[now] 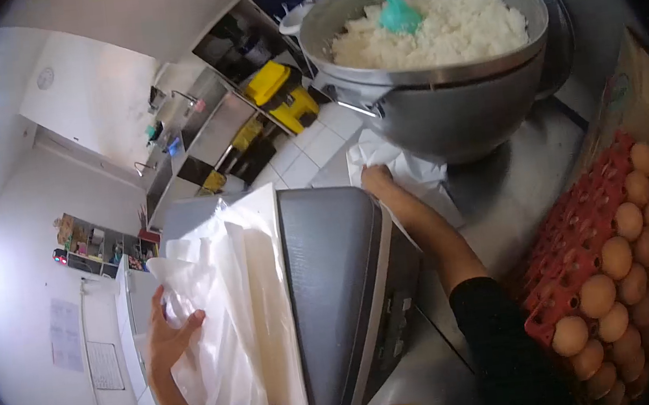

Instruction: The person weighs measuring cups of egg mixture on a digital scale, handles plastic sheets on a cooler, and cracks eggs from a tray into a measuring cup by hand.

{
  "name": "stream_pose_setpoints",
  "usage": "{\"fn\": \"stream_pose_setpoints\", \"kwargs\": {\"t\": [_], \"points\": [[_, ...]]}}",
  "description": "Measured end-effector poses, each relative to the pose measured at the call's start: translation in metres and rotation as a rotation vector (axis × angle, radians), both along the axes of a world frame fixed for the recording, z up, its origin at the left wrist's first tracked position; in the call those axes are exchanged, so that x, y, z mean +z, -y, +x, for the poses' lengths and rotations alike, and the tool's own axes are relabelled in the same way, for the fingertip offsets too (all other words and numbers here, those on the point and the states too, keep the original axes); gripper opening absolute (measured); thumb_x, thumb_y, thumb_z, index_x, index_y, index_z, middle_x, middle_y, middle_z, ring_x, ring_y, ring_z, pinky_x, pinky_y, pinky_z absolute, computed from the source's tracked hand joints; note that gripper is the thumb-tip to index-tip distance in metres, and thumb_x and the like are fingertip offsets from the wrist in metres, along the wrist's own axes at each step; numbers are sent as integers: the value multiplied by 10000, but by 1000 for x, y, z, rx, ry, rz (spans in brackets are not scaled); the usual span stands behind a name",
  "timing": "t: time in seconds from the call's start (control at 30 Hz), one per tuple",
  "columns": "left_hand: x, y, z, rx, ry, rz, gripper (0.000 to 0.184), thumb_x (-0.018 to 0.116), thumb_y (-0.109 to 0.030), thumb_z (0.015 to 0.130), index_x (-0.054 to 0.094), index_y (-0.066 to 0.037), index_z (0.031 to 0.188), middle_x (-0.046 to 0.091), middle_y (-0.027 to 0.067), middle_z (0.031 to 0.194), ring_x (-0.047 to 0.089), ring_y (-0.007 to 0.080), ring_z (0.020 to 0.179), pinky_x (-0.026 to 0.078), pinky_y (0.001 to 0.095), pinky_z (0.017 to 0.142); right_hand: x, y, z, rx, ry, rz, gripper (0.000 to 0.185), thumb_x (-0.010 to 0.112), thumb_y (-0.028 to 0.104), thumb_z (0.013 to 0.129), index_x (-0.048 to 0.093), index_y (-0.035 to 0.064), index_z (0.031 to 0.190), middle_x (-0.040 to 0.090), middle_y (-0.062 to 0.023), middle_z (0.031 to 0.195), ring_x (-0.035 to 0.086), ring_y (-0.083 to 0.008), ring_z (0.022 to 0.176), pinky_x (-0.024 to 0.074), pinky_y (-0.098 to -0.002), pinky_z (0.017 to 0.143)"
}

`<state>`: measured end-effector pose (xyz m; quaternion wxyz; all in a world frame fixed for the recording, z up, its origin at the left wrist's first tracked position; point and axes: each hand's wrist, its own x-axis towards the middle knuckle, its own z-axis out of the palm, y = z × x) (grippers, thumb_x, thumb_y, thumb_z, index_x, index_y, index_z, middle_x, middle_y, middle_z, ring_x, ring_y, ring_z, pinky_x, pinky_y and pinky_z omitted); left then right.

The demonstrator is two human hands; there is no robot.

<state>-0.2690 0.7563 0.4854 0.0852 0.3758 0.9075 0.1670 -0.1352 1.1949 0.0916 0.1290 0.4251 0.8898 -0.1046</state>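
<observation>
Glossy, creased sheets (222, 316) are gripped at their outer side by the left hand (171, 336), the nearer one, their long axis running along the smooth grey box's (328, 273) left edge. Crumpled white paper (409, 168) is held in the right hand (377, 179), beside the round metal pot (449, 110).

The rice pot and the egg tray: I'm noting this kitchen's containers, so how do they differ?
The pot is round, deep and grey, while the egg tray is red and much shallower. The pot holds a heap of white rice with a green scoop in it; the tray holds separate brown eggs. Both are uncovered, so their contents show.
</observation>
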Motion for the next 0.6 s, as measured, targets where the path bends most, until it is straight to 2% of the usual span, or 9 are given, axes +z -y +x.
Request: {"fn": "stream_pose_setpoints", "kwargs": {"t": [0.03,0.1,0.13,0.2,0.27,0.33,0.37,0.47,0.6], "points": [[2,0,0,4,6,0,1084,897,-377,703,292,23,1507,473,291,1423,487,358,1318,389,423,1106,18,7,2,1,7,-15,730,714,307,867,424,48,1485,716,-107,1155,721,-264,938,599,-421,653],[1,-3,-6,8,-56,-49,1111,888,-392,712,262,50,1517,442,301,1442,458,377,1339,382,423,1113,39,7,14,-96,-3,-116,397,807,172,732,739,123,1121,752,-73,1037,719,-238,983,569,-437,754],[-2,-3,-5,-6,-52,-52,1111,888,-392,712,262,50,1517,442,301,1442,458,377,1339,382,423,1113,33,8,22,-110,1,-119,397,807,172,732,739,123,1121,752,-73,1037,719,-238,983,569,-437,754],[2,-3,-1,44,-121,-83,1125,881,-439,709,277,83,1501,415,306,1464,434,381,1364,370,426,1125,21,14,24,-62,-246,101,212,805,194,724,784,167,933,755,-48,1027,722,-230,953,559,-411,733],[-1,-2,-8,32,-158,-90,1139,877,-481,697,294,91,1491,404,301,1474,426,384,1373,365,431,1131,-12,11,20,-122,-332,189,217,815,214,715,777,163,922,756,-55,993,721,-228,958,558,-392,757],[-2,0,-16,19,-188,-98,1156,872,-524,685,311,100,1481,394,296,1484,419,388,1381,361,435,1137,-3,27,39,-151,-365,230,154,661,226,876,782,148,930,762,-59,980,735,-204,901,578,-367,686],[-2,-3,-17,20,-206,-133,1173,863,-569,668,333,103,1470,402,292,1481,417,385,1384,361,439,1139,9,35,55,-165,-383,163,178,770,185,744,773,121,910,758,-87,952,731,-234,918,567,-399,729],[-11,-4,-39,30,-226,-195,1242,828,-705,605,390,105,1437,386,291,1501,402,373,1399,359,437,1142,53,47,90,-125,-221,-23,184,791,160,686,760,88,852,754,-106,931,734,-241,865,566,-407,682],[4,-16,-21,-22,-210,-215,1177,823,-750,553,546,115,1300,576,301,1327,581,388,1232,465,441,1044,73,19,106,-137,-239,-266,355,786,316,760,764,27,964,753,-108,1043,719,-270,969,539,-442,841]]}}
